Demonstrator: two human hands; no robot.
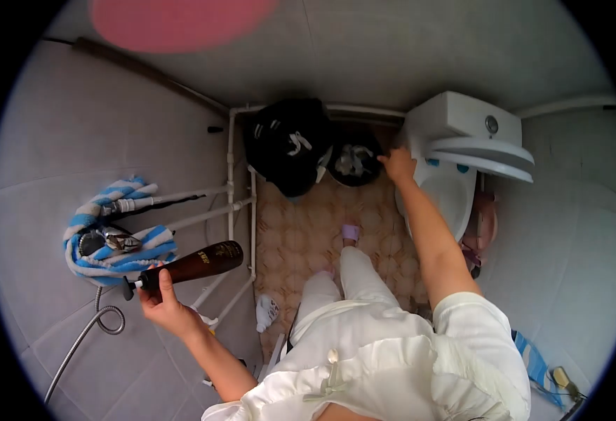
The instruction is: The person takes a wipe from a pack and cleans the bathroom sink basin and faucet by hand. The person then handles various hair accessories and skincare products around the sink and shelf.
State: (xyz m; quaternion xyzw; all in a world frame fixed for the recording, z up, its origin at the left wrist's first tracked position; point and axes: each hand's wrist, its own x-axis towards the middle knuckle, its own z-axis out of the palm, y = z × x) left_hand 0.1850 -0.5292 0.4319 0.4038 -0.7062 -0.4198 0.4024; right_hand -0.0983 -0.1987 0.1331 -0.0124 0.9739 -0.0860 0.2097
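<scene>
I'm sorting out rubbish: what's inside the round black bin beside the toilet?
Pale, crumpled material shows inside the bin; whatever lies beneath it is covered.

The floor [301, 245] is tan, with a repeating pattern in brown and paler tones. At its far end stands a round black bin [372, 173], with crumpled greyish stuff [353, 160] inside. Just left of the bin is a large black heap [287, 151] with white marks; what holds it up is hidden. The white toilet [443, 193] stands to the right, its lid and seat raised. Near the left edge is a white bottle [268, 313] with dark print. A purple slipper [351, 231] rests between bin and camera, around the middle.
</scene>
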